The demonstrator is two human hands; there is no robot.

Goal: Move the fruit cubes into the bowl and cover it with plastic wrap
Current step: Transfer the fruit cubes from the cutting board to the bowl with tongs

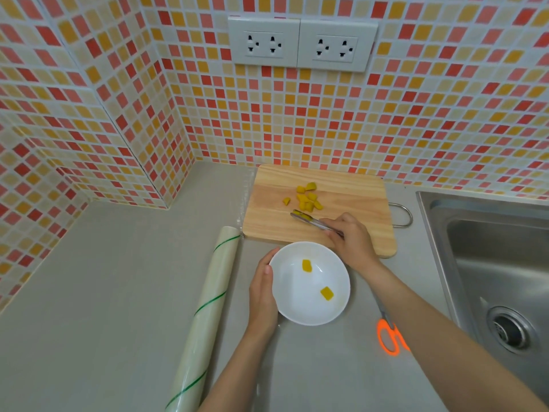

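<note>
Bowl (309,283) with two fruit cubes (326,293)

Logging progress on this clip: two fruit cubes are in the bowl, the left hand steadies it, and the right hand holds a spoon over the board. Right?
Not a spoon: the head view shows the right hand holding metal tongs over the cutting board. Two fruit cubes lie in the bowl, steadied by the left hand.

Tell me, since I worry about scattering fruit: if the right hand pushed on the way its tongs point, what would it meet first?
Probably the fruit cubes on the board. The right hand holds tongs aimed up-left, their tips just short of the pile; height above the board is unclear.
</note>
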